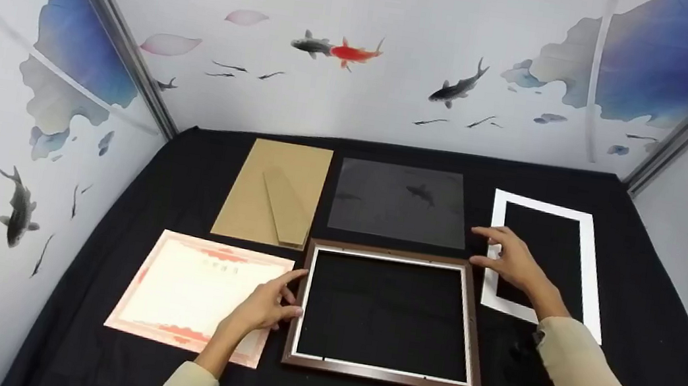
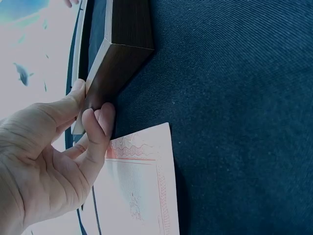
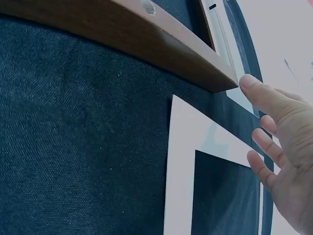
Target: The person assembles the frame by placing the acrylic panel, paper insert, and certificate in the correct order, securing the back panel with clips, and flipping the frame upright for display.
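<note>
A brown wooden picture frame (image 1: pixel 475 343) with a white inner edge lies in the middle of the black cloth. At its left side is my left hand (image 1: pixel 263 305), with thumb and index fingertips touching the outer edge; the other fingers bend loosely beside the rail in the left wrist view. My right hand (image 1: pixel 511 261) hovers by the far right corner, fingers spread, thumb tip close to that corner in the right wrist view. Below this hand lies a white mat border (image 1: pixel 592 279). Partly behind the left hand sits a certificate (image 1: pixel 185 285) with a red ornamental edge.
Behind the frame lies a clear sheet (image 1: pixel 376 200), reflecting the fish on the wall. Left of it is a tan backing board (image 1: pixel 282 158) with a narrow stand leg (image 1: pixel 285 208) on it. White printed panels (image 1: pixel 356 101) enclose the table at the back and sides.
</note>
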